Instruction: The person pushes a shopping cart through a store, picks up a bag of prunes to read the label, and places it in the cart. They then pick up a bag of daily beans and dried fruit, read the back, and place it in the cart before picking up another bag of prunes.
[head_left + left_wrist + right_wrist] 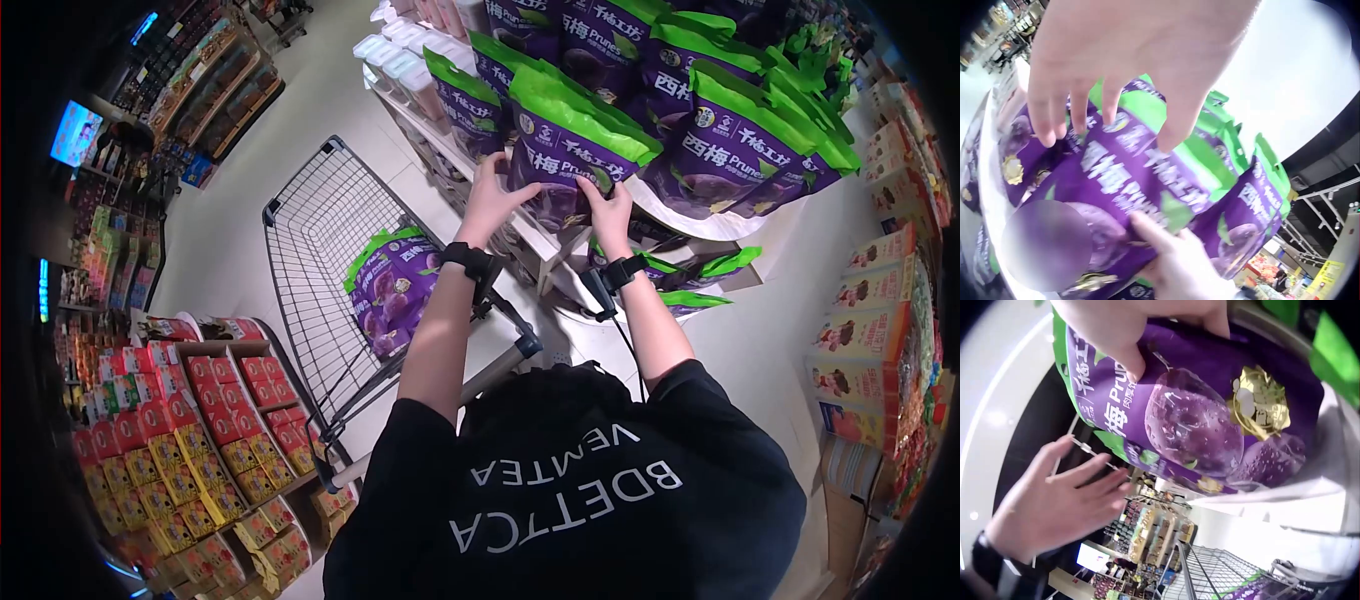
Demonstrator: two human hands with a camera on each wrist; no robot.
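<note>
A purple prune bag with a green top (575,140) stands at the front edge of the display. My right hand (608,212) grips its right side, thumb on the front face; in the right wrist view that hand (1141,325) has fingers curled behind the bag (1191,419). Fingers spread, my left hand (492,200) is at the bag's left side; in the left wrist view this hand (1122,56) hangs over the bag (1116,181), and whether it touches is unclear.
More prune bags (730,150) crowd the display behind and to the right. A wire cart (330,220) on the left holds several prune bags (395,285). Pale tubs (410,75) stand at the display's left, and red and yellow boxes (150,440) fill a lower-left shelf.
</note>
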